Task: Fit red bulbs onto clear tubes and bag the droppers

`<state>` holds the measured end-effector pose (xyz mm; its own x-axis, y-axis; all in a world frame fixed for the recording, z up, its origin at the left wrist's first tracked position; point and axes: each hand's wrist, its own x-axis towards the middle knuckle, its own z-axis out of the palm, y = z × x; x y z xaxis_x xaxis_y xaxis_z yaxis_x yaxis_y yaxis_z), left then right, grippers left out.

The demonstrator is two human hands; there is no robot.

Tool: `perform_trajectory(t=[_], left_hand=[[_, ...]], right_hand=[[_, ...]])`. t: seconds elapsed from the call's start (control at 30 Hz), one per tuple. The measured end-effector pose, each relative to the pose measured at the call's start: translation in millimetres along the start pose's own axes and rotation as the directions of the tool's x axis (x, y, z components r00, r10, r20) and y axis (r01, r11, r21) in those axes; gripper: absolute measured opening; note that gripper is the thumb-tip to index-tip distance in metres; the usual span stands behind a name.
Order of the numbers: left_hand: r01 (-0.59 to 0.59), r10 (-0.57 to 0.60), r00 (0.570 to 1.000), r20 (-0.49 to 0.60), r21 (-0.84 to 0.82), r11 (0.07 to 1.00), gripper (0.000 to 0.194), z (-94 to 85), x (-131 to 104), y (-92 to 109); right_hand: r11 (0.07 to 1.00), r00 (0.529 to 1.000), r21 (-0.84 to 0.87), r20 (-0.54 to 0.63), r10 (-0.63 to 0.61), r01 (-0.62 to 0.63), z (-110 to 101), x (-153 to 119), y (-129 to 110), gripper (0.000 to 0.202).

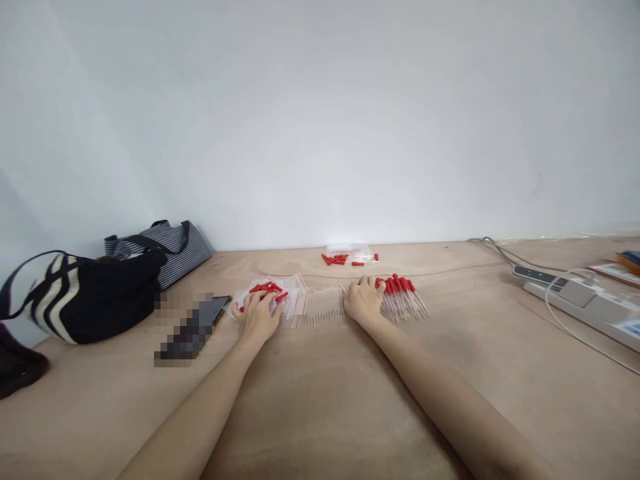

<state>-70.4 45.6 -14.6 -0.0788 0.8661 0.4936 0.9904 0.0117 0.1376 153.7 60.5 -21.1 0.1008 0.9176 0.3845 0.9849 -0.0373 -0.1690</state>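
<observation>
My left hand (259, 318) reaches over clear zip bags (297, 293) with several loose red caps (265, 287) on them. Its fingers are apart, and one red cap lies beside the thumb. Between my hands is a row of thin clear sticks (325, 305), laid side by side. My right hand (364, 300) rests at the right end of this row with its fingers curled down; what they hold, if anything, is hidden. Touching or close by on its right lies a fan of sticks (405, 308) with red caps (397, 283) on their far ends.
Farther back lies another clear bag (350, 250) with several red caps (339, 260). On the left are a phone (200, 327), a black bag (105, 300) and a striped bag (185, 247). A power strip (580, 300) with cables (565, 327) lies right. A white wall (350, 133) closes the back.
</observation>
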Motion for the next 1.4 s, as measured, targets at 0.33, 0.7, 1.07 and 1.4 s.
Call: perform_trajectory(t=[0.33, 0.7, 1.07, 1.4], left_hand=[[-0.038, 0.039, 0.997, -0.060, 0.028, 0.999, 0.016, 14.0, 9.2, -0.6], [-0.076, 0.074, 0.990, -0.120, -0.018, 0.997, 0.015, 13.8, 7.4, 3.5], [-0.145, 0.133, 0.983, -0.127, -0.087, 0.986, 0.015, 4.5, 4.0, 12.5], [-0.504, 0.555, 0.832, 0.009, -0.408, 0.761, 0.017, -18.5, -47.3, 66.2]], right_hand=[[0.997, 0.998, -0.068, -0.050, 0.028, -0.031, 12.9, 3.5, -4.3, 0.035], [0.998, 0.997, -0.050, -0.061, 0.039, -0.042, 14.8, -0.1, -0.1, 0.037], [1.000, 1.000, -0.019, -0.017, 0.023, -0.023, 14.5, -3.1, 0.6, 0.033], [0.986, 0.978, 0.168, -0.210, 0.013, 0.023, -4.7, -21.6, 14.0, 0.028]])
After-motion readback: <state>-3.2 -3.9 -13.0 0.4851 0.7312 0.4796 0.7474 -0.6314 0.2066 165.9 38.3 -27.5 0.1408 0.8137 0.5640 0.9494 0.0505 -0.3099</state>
